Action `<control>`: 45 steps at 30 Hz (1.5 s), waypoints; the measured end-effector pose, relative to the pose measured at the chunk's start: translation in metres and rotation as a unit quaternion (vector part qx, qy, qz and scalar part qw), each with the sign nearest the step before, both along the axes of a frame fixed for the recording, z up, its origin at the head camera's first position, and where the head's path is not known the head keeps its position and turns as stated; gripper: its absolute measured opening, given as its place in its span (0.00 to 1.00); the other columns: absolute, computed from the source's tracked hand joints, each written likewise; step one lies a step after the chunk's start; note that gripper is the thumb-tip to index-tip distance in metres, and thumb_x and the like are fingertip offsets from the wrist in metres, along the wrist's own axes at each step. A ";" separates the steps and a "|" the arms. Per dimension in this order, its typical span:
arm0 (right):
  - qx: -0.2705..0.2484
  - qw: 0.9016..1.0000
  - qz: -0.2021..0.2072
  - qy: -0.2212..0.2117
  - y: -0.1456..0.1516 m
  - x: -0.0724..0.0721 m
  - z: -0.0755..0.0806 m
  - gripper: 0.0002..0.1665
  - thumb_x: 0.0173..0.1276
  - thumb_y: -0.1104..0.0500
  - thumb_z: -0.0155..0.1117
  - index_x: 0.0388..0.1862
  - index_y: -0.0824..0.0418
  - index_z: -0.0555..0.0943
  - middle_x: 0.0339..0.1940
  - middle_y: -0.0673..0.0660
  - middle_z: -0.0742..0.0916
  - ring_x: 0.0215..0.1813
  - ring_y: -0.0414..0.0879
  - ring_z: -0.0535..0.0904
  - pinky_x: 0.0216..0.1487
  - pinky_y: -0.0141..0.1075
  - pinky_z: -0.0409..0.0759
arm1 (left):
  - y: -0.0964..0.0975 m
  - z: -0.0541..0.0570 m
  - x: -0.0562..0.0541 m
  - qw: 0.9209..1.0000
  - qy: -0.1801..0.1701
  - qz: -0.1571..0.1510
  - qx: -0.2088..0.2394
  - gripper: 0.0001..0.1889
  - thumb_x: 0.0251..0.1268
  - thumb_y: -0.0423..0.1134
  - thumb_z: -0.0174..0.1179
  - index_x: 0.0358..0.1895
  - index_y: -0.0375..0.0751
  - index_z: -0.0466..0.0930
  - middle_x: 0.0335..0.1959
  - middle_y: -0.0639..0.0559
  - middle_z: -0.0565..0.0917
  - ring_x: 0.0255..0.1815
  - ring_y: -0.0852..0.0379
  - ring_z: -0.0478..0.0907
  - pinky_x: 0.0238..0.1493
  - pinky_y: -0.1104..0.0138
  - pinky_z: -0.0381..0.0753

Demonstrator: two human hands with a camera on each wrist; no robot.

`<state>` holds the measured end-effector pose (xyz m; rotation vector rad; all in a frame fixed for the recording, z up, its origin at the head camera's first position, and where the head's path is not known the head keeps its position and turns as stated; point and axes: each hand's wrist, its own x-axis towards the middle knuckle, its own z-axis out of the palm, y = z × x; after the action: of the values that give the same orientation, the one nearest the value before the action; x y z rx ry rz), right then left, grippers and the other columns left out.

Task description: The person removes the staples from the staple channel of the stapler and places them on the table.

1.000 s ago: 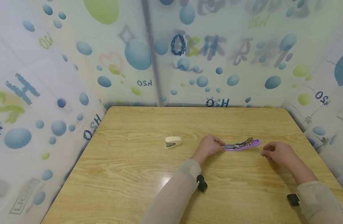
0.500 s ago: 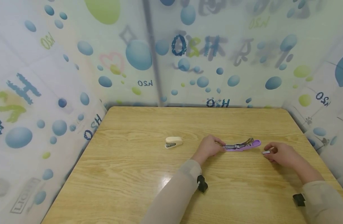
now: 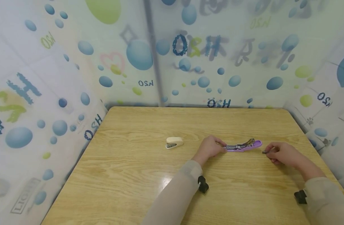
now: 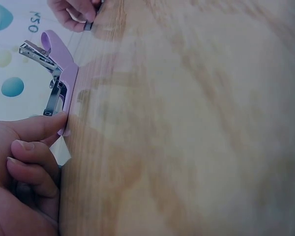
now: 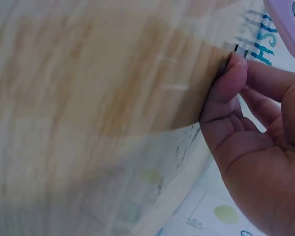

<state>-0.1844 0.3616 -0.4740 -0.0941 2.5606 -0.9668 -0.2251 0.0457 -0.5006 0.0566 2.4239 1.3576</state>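
Observation:
A purple stapler (image 3: 256, 144) lies on the table with its metal top arm swung up and its staple channel exposed. My left hand (image 3: 209, 147) grips its left end between thumb and fingers; in the left wrist view the purple body (image 4: 69, 81) runs away from the fingertips. Just right of the stapler, my right hand (image 3: 284, 154) pinches a small grey strip of staples (image 3: 265, 152) between thumb and fingertips. The strip is apart from the stapler. In the right wrist view, most of it is hidden behind the fingers.
A small cream stapler (image 3: 174, 141) stands on the wooden table (image 3: 127, 175), left of my left hand. Patterned sheets (image 3: 233, 37) with bubble prints rise behind the table and at both sides.
My right hand has turned the staple strip, so its bright face no longer shows as it did half a second ago. The left hand and purple stapler have stayed in place.

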 end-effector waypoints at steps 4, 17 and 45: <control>-0.016 1.000 0.004 -0.009 0.004 0.001 -0.001 0.18 0.83 0.58 0.59 0.56 0.74 0.78 0.33 0.55 0.84 0.34 0.40 0.80 0.36 0.34 0.86 | 0.000 0.000 0.001 1.000 0.000 0.000 0.002 0.06 0.59 0.40 0.80 0.37 0.56 0.94 0.41 0.57 0.90 0.14 0.61 0.71 0.19 0.69 0.73; -0.047 0.998 -0.028 -0.031 0.006 0.005 -0.002 0.18 0.85 0.60 0.57 0.58 0.76 0.77 0.36 0.54 0.85 0.35 0.39 0.81 0.38 0.33 0.86 | 0.000 0.000 0.002 1.000 -0.005 0.002 -0.001 0.06 0.59 0.40 0.80 0.37 0.55 0.94 0.39 0.58 0.90 0.14 0.62 0.71 0.19 0.68 0.72; -0.069 0.997 -0.014 -0.034 0.006 0.002 -0.001 0.19 0.80 0.62 0.61 0.60 0.76 0.75 0.32 0.55 0.84 0.31 0.42 0.80 0.33 0.36 0.84 | -0.002 0.003 0.004 1.000 -0.006 0.000 0.010 0.06 0.60 0.39 0.80 0.38 0.54 0.94 0.36 0.59 0.89 0.16 0.61 0.71 0.20 0.68 0.72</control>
<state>-0.1823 0.3678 -0.4753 -0.0644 2.4377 -1.1384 -0.2214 0.0439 -0.4977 0.0535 2.4016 1.3787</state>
